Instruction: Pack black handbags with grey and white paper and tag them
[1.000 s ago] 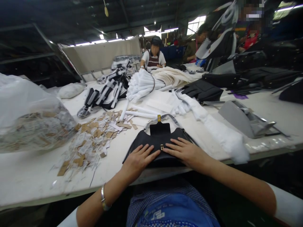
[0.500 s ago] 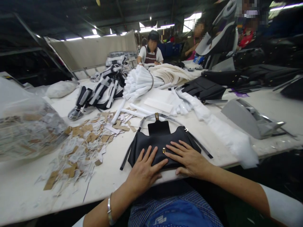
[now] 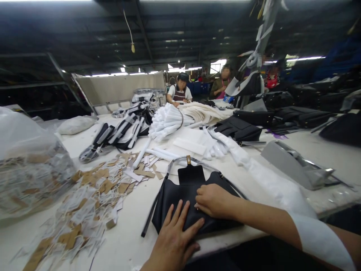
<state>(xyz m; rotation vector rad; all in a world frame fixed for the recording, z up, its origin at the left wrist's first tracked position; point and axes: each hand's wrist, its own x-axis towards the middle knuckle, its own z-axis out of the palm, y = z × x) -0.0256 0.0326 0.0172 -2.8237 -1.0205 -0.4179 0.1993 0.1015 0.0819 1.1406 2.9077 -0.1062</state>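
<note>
A black handbag (image 3: 172, 195) lies on the white table in front of me, its flap (image 3: 191, 175) folded back and a gold fitting (image 3: 188, 160) at the flap's end. My left hand (image 3: 176, 231) rests flat on the bag's lower front, fingers spread. On the right half of the front, my right hand (image 3: 216, 201) is closed, its fingertips pinched at the small metal clasp (image 3: 196, 205), which they mostly cover. The wrapped handle (image 3: 175, 161) arches behind the flap. A dark strap end (image 3: 149, 220) hangs out at the bag's left side.
Paper tags (image 3: 93, 188) with strings are heaped left of the bag, beside a clear plastic bag (image 3: 31, 169) of more tags. White rolls (image 3: 166, 120) and wrapped straps (image 3: 124, 130) lie behind. A grey tape dispenser (image 3: 296, 165) stands right. Co-workers sit across the table.
My right hand has gone from lying flat with spread fingers to pinching at the clasp. My left hand stays flat on the bag. The head view has tilted up.
</note>
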